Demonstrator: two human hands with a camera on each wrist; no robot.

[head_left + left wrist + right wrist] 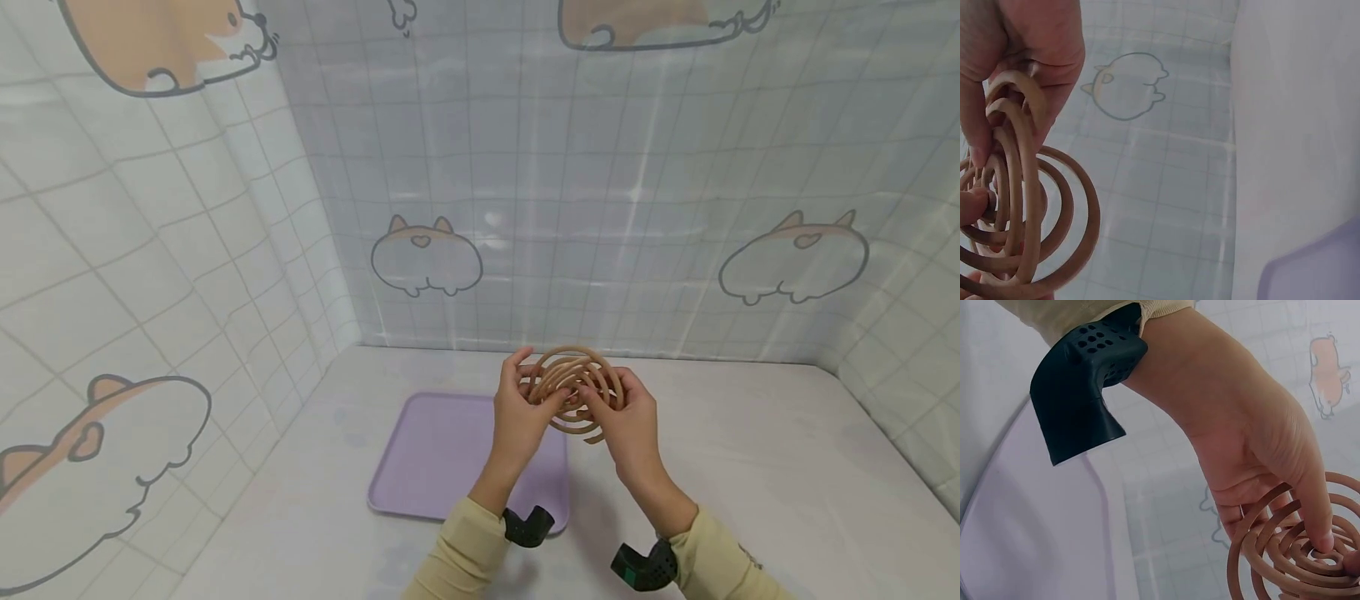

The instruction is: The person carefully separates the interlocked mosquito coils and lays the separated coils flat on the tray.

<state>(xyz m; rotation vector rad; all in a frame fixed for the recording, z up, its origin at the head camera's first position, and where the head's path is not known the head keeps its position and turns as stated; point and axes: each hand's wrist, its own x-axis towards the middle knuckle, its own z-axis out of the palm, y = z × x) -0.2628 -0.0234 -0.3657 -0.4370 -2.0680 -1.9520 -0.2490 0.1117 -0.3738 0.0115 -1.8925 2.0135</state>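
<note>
Brown spiral mosquito coils (573,351) are held up in front of me between both hands, their rings splayed and overlapping. My left hand (520,427) grips the left side, thumb near the centre and fingers behind. From the right, my right hand (632,425) pinches the rings, with its thumb also close to the middle. The left wrist view shows the coil (1092,215) nearly edge-on, its rings spread apart in layers. In the right wrist view the right thumb (1317,519) presses by the innermost turns; the fingers behind are partly hidden.
A lilac tray (442,450) lies on the white tabletop (750,467), below and left of the hands. Tiled-pattern sheeting (600,167) with cartoon dogs encloses the back and sides. Each wrist wears a black camera mount (645,567).
</note>
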